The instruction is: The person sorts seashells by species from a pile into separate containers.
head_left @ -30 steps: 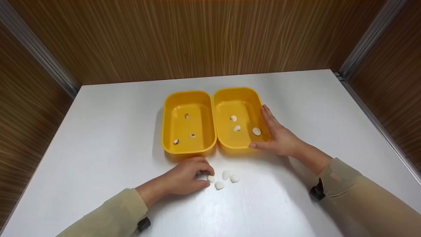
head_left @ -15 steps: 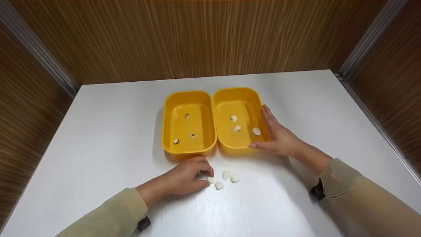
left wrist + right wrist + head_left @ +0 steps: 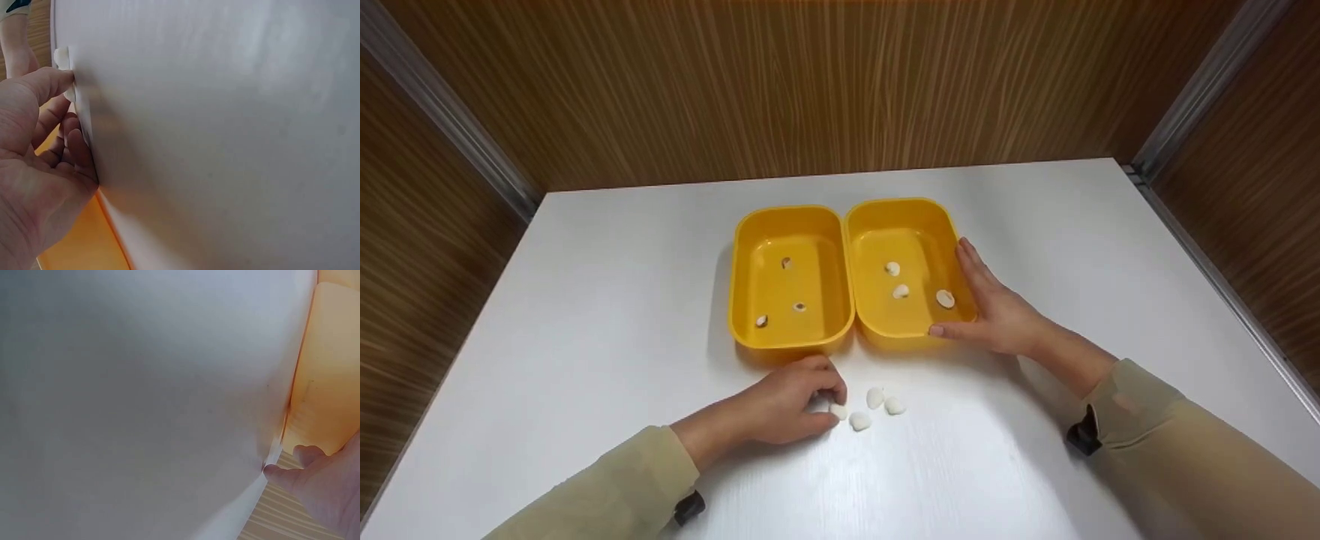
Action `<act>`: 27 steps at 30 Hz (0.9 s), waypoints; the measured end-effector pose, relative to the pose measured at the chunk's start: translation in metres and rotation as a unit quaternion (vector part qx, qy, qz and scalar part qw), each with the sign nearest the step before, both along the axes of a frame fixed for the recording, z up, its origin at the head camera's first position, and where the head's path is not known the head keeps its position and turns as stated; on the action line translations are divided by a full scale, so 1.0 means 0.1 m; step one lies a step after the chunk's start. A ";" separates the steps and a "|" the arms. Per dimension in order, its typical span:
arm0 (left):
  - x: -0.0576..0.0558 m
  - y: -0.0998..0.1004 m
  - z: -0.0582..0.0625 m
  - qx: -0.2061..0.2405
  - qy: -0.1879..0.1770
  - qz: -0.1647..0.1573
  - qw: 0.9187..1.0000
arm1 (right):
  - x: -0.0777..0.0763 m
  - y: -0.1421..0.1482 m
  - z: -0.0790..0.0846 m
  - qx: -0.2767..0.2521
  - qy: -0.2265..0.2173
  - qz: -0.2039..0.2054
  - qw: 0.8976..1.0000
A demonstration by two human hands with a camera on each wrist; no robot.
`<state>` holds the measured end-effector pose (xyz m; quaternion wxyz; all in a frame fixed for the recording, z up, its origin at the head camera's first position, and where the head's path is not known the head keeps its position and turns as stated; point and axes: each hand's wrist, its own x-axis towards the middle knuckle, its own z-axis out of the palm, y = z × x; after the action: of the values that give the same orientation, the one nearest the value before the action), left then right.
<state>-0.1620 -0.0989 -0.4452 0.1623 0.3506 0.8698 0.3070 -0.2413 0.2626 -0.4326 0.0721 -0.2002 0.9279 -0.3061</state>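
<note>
In the head view my left hand is low over the table in front of the boxes, thumb and index finger pinching a small white seashell. The left wrist view shows this seashell between thumb and index finger, the other fingers curled. Close by lie three more white seashells. My right hand rests against the right yellow box, thumb at its near rim and straight fingers along its right side. That box contains three pale shells.
A left yellow box stands against the right one, with three small brownish shells inside. Both boxes are on a white table. Wood-grain panels rise behind and at both sides.
The pinched seashell and the left fingertips have shifted very slightly to the left. My right hand, the boxes and the other shells stay in place.
</note>
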 end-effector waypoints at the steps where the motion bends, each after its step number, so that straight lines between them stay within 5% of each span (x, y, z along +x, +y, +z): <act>1: 0.00 0.00 0.00 0.000 -0.001 0.001 1.000 | 0.00 0.00 0.00 0.000 0.002 0.001 1.000; 12: 0.00 -0.05 -0.05 0.048 0.015 0.007 0.999 | -0.01 -0.01 0.02 0.002 0.001 0.000 1.000; 27: 0.04 -0.14 -0.03 0.092 -0.011 0.043 0.995 | 0.00 0.00 0.01 0.007 0.000 -0.002 1.000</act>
<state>-0.1585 -0.1127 -0.4483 0.1263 0.3231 0.8501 0.3961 -0.2412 0.2626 -0.4317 0.0728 -0.1975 0.9304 -0.3001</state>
